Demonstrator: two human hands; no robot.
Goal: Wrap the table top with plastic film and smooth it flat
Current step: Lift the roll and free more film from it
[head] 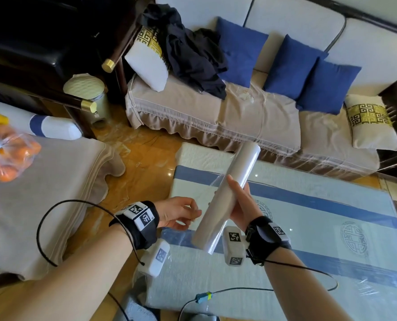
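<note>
1. The roll point(227, 195) of plastic wrap, white and glossy, slants across mid-frame above the worktop point(308, 228).
2. The right grip point(241, 202) clasps the roll near its middle.
3. The left grip point(181, 215) is curled just left of the roll; I cannot tell whether it pinches anything.
4. Wrinkled clear film point(390, 286) lies on the worktop at lower right.

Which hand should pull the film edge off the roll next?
Left, probably. The right hand is wrapped round the roll above the table top. The left hand sits beside the roll's lower half, fingers toward it.
</note>
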